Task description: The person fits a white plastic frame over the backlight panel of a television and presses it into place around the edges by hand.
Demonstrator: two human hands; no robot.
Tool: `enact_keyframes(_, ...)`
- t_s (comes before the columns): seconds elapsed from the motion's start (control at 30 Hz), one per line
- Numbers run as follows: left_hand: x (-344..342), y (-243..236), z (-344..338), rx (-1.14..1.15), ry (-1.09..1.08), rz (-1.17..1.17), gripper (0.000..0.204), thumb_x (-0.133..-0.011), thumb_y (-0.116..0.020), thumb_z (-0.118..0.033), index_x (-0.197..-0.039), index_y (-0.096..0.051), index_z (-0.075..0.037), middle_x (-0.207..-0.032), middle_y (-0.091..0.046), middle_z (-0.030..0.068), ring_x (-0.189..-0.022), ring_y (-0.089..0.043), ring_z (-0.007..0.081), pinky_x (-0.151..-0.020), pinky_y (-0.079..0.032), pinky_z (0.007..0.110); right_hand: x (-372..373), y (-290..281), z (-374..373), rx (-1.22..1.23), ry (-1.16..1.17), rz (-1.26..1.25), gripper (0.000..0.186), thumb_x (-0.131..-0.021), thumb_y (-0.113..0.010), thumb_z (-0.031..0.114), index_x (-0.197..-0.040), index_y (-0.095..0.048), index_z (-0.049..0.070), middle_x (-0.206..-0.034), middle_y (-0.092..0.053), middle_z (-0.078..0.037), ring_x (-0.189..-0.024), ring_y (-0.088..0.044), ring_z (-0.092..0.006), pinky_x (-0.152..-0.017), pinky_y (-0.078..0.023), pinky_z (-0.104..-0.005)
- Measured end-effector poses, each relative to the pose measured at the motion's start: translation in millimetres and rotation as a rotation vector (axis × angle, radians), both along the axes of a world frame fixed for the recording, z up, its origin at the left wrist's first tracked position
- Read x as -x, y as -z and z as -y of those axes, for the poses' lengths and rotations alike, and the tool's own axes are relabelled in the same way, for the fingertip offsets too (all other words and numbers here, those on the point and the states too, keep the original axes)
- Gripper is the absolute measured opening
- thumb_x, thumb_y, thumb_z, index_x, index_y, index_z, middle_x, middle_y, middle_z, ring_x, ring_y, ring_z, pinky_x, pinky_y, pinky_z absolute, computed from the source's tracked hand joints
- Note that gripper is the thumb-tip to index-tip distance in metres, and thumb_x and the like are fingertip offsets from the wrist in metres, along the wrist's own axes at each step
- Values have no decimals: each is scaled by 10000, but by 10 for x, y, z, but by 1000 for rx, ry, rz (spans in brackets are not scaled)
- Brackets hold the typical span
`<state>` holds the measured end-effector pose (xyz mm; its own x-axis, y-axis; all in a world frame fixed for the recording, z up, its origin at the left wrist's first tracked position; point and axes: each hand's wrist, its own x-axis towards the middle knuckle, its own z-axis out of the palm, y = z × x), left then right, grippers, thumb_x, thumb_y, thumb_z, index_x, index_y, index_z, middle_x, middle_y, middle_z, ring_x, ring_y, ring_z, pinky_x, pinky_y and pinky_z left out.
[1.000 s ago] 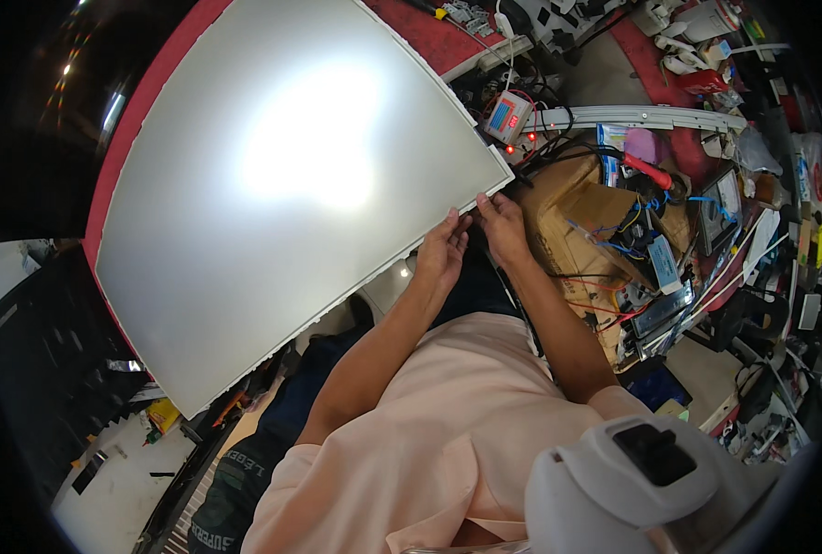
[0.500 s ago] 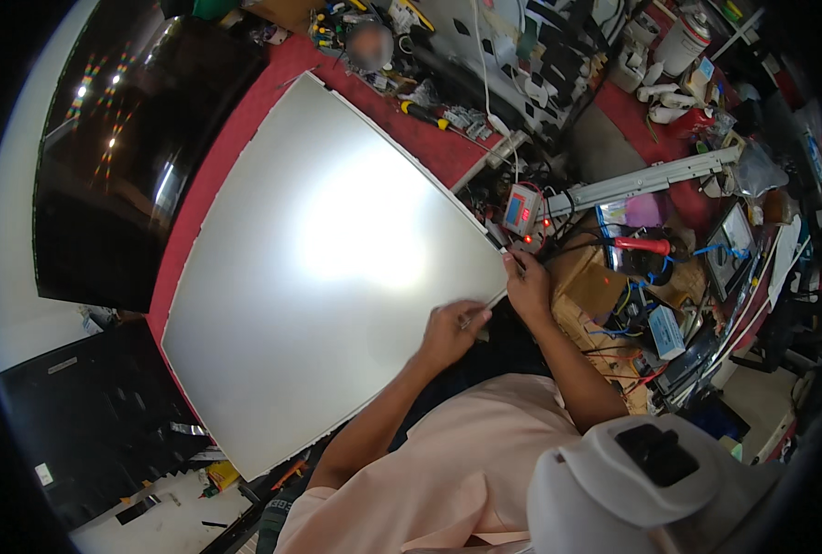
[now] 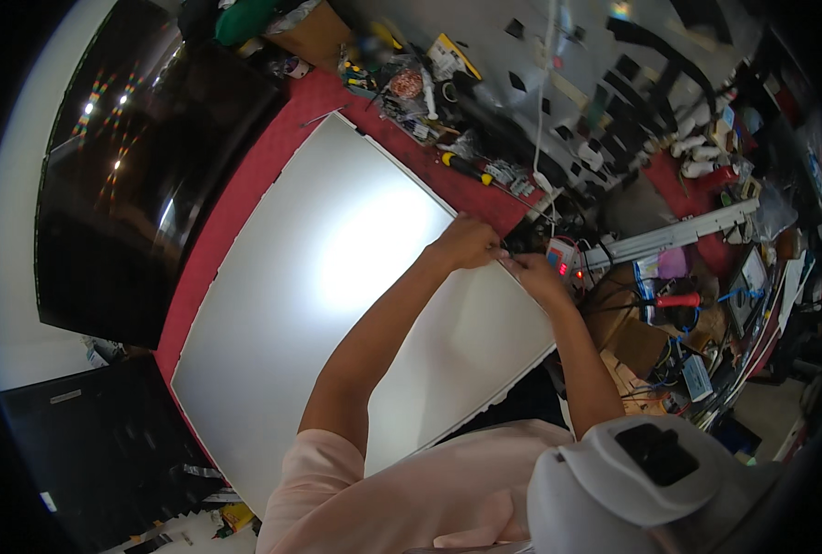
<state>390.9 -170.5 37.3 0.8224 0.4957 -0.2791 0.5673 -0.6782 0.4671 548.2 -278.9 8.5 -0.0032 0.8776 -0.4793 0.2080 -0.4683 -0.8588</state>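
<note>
A large white flat panel (image 3: 337, 314), bright with reflected light, lies slanted across the red-covered table. My left hand (image 3: 469, 244) reaches over it to its right edge, fingers pinched together. My right hand (image 3: 538, 277) meets it from outside that edge, its fingers also closed. A small dark piece shows between the fingertips of both hands. What each hand grips is too small to name.
A dark glossy screen (image 3: 152, 185) stands at the left, above another black panel (image 3: 106, 452). Beyond the panel lies a yellow-and-black screwdriver (image 3: 466, 168). A small meter with red digits (image 3: 561, 257), a metal rail (image 3: 678, 229) and a red-handled tool (image 3: 677, 301) crowd the right.
Both hands have gone from the panel's near right corner farther up its right edge. My left arm now stretches across the panel, and the hands have come together. The view has shifted.
</note>
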Motion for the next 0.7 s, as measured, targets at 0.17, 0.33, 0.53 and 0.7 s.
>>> enact_keyframes(0.17,-34,242,-244,190,54,-26,283,-772,-664,-359,-812,-717,-84,-919,-678,139,-921,-615,335,-803,-435,457,108,45,26,-24,-38,350,283,-900,-569,238,-954,-641,-30,-875,-666,-149,-808,-620,-196,-728,-460,-311)
enact_keyframes(0.33,116,110,-349,117,-49,237,250,-753,-670,-302,-827,-704,-66,-864,-667,158,-879,-612,334,-819,-430,458,194,-144,-215,-127,15,341,225,-886,-584,142,-1054,-613,-4,-970,-666,-129,-911,-633,-200,-815,-474,-321)
enact_keyframes(0.53,1081,180,-1183,-386,-320,349,148,-774,-657,-217,-841,-702,-93,-963,-662,86,-969,-573,287,-851,-421,437,912,19,-1389,-264,-75,180,318,-900,-574,235,-1085,-615,-21,-934,-679,-138,-879,-640,-202,-785,-483,-327)
enact_keyframes(0.7,1461,223,-1747,-394,-223,173,274,-822,-612,-380,-867,-716,-131,-969,-656,80,-939,-575,305,-897,-382,470,993,377,-1839,119,-33,-242,311,-913,-565,202,-1073,-614,-60,-947,-666,-118,-828,-621,-178,-765,-497,-321)
